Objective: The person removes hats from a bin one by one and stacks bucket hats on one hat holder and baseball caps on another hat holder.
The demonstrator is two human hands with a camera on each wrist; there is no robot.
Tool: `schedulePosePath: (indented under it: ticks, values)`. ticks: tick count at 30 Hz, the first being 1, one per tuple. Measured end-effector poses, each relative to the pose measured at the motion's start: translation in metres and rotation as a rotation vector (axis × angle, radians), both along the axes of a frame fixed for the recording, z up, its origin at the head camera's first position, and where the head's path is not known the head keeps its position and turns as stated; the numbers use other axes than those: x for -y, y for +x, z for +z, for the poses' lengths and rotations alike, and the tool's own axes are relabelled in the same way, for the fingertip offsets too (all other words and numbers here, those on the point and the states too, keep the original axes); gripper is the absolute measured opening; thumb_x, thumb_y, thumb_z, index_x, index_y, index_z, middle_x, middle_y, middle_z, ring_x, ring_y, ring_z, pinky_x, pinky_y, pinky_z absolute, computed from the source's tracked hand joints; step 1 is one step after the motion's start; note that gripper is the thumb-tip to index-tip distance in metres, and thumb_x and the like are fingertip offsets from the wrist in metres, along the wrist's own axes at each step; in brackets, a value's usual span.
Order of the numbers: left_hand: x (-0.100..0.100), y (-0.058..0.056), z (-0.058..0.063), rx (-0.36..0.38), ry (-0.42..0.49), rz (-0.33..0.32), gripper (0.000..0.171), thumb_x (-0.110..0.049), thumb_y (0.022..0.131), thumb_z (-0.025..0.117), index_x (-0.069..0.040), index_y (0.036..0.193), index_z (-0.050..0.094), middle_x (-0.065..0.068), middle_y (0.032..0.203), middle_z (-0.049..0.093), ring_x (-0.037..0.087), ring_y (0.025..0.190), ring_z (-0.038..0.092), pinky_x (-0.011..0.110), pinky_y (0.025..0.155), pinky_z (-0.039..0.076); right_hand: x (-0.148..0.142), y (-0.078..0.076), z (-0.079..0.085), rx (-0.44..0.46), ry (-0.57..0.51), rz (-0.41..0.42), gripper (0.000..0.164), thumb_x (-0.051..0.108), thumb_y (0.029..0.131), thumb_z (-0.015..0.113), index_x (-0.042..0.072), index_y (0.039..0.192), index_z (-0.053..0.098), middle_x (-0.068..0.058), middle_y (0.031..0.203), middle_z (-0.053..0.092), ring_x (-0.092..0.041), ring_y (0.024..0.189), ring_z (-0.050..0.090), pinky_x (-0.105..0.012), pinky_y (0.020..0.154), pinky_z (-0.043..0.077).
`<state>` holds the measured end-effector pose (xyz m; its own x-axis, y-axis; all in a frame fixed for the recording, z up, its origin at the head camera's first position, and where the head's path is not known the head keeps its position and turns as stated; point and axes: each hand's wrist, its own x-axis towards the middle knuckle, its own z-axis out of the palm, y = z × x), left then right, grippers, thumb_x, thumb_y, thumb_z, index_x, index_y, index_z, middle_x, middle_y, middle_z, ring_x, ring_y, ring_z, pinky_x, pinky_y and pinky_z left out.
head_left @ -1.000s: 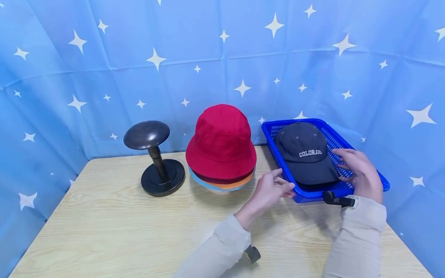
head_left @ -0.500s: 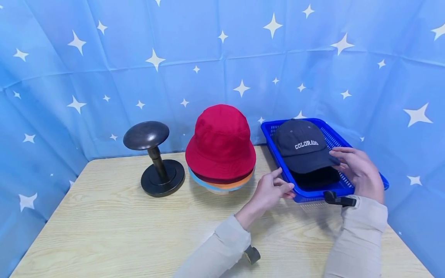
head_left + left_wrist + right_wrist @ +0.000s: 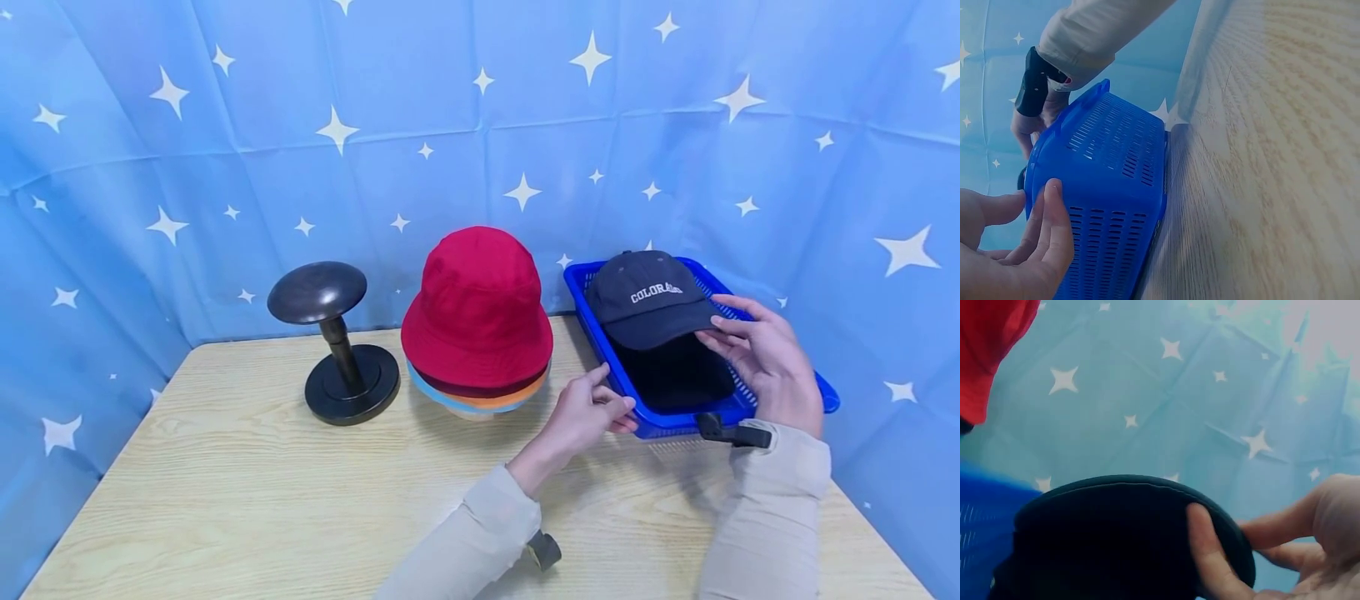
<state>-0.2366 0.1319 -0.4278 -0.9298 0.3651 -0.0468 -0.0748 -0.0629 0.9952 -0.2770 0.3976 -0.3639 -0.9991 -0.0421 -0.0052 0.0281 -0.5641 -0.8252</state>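
Observation:
A dark baseball cap [image 3: 654, 293] lettered COLORADO is tipped up over the blue basket [image 3: 1104, 150], its brim raised at the front. My right hand [image 3: 776, 362] pinches the brim's right edge; in the right wrist view the thumb and fingers [image 3: 1207, 540] lie on opposite faces of the brim [image 3: 1129, 487]. My left hand [image 3: 581, 412] holds the basket's near left corner, thumb at the rim and fingers against the outer wall in the left wrist view. Under the cap, something black [image 3: 675, 375] covers the basket floor.
A red bucket hat [image 3: 480, 300] tops a stack of hats, with orange and light blue brims [image 3: 487, 403] below, left of the basket. Farther left stands a black hat stand [image 3: 348, 367] with a domed top. A starry blue curtain [image 3: 375, 100] borders the wooden table [image 3: 262, 492].
My right hand has taken hold of the cap's brim and raised it, tipping the cap backward and uncovering the black thing beneath. My left hand has stayed at the basket corner.

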Motion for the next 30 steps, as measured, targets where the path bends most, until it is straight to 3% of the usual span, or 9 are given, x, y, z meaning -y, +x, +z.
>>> schedulePosePath:
  ticks: [10,19,26,30]
  values:
    - [0.001,0.001,-0.002,-0.031,-0.049,-0.006,0.073,-0.012,0.097,0.072,-0.009,0.160,0.036,0.000,0.088,0.076,0.025,0.078,0.078,0.035,0.077,0.065,0.004,0.005,0.012,-0.017,-0.188,-0.111,0.038,-0.019,0.098,0.047,0.002,0.113,0.075,-0.016,0.106,0.069,-0.033,0.086,0.077,-0.042,0.075,0.065]
    - [0.002,0.001,-0.001,-0.024,-0.062,-0.003,0.074,-0.014,0.097,0.073,-0.011,0.160,0.036,0.005,0.089,0.076,0.025,0.078,0.078,0.040,0.078,0.065,0.018,0.006,0.017,-0.114,-0.171,-0.240,0.032,-0.021,0.094,0.054,-0.004,0.115,0.071,-0.014,0.113,0.068,-0.032,0.084,0.077,-0.041,0.070,0.065]
    - [0.003,0.001,-0.001,-0.026,-0.047,-0.004,0.074,-0.015,0.097,0.073,-0.011,0.161,0.035,0.006,0.091,0.076,0.020,0.075,0.076,0.050,0.085,0.063,0.026,0.005,0.022,-0.174,-0.191,-0.247,0.037,-0.024,0.094,0.049,-0.005,0.117,0.069,-0.015,0.112,0.068,-0.031,0.088,0.076,-0.042,0.069,0.065]
    - [0.003,0.000,-0.001,-0.014,-0.041,0.002,0.073,-0.014,0.096,0.074,-0.013,0.160,0.037,0.003,0.088,0.076,0.020,0.075,0.076,0.049,0.084,0.064,0.029,0.008,0.024,-0.188,-0.177,-0.243,0.040,-0.026,0.093,0.048,-0.005,0.120,0.069,-0.017,0.110,0.067,-0.031,0.087,0.077,-0.042,0.069,0.066]
